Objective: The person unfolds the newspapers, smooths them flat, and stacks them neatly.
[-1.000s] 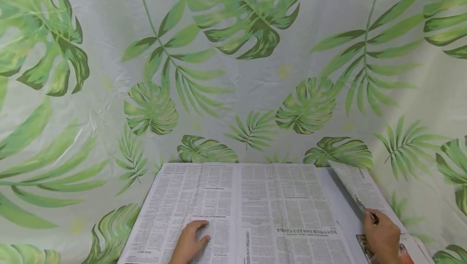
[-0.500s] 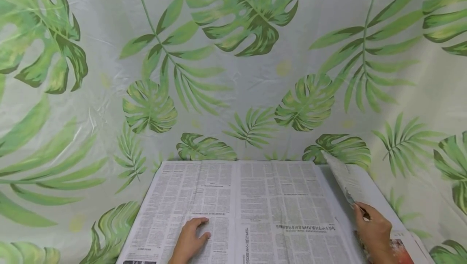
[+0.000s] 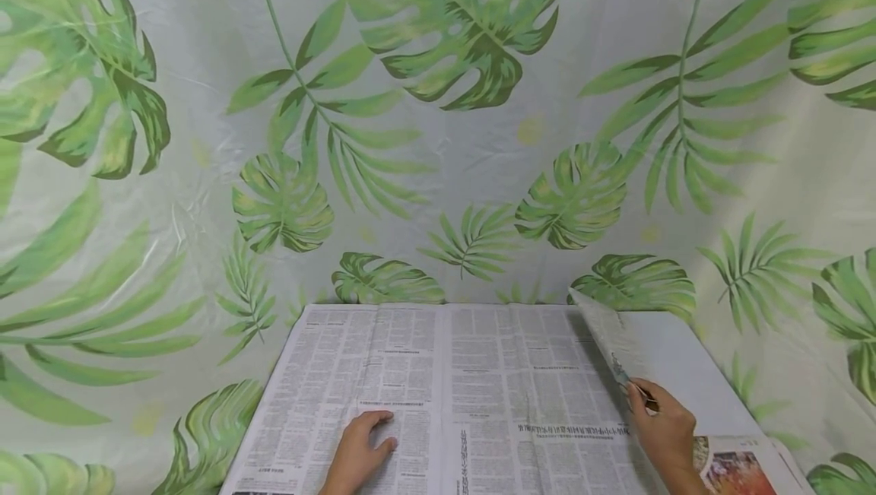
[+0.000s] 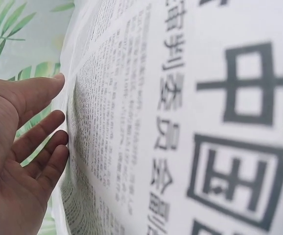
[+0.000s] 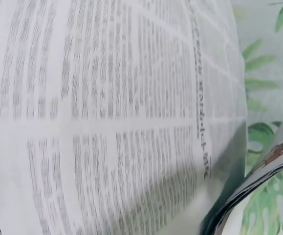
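The lifted newspaper page (image 3: 621,341) is leaning over the right part of the spread newspaper (image 3: 493,381), standing ahead and left of the right hand (image 3: 662,425), the nearer one, whose fingers are pinching it. Its long visible edge is running away from them, the far tip pointing up and left toward the leafy backdrop (image 3: 472,153), while the left hand (image 3: 357,447) is lying at the spread newspaper, well apart, fingers loosely parted.

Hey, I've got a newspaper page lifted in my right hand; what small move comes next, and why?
Probably swing the raised newspaper page a little left and lower it. Your right hand pinches its edge, it slants over the right side of the open spread, and your left hand is over the left side.
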### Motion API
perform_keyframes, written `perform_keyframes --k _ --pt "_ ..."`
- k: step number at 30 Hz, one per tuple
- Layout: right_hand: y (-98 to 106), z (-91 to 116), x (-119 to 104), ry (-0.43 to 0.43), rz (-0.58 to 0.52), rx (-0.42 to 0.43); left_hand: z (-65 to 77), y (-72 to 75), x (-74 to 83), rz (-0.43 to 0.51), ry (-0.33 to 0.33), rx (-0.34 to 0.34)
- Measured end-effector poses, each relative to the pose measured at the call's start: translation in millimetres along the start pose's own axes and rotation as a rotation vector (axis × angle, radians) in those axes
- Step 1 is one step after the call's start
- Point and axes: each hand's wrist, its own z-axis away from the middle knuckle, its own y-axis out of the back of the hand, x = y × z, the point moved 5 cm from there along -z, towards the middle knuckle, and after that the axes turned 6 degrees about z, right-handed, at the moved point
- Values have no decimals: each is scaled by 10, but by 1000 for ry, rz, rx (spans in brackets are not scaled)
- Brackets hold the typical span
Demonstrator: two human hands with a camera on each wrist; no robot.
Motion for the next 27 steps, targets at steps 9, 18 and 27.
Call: perform_keyframes --k 9,18,27 --pt "-193 103 -192 -88 -32 -86 -9 -25 16 27 -22 0" --pt "-418 216 -390 -79 -59 -158 -2 -35 46 36 -33 -10" --pt "-565 362 -649 -58 -125 -244 22 -54 107 36 -52 -8"
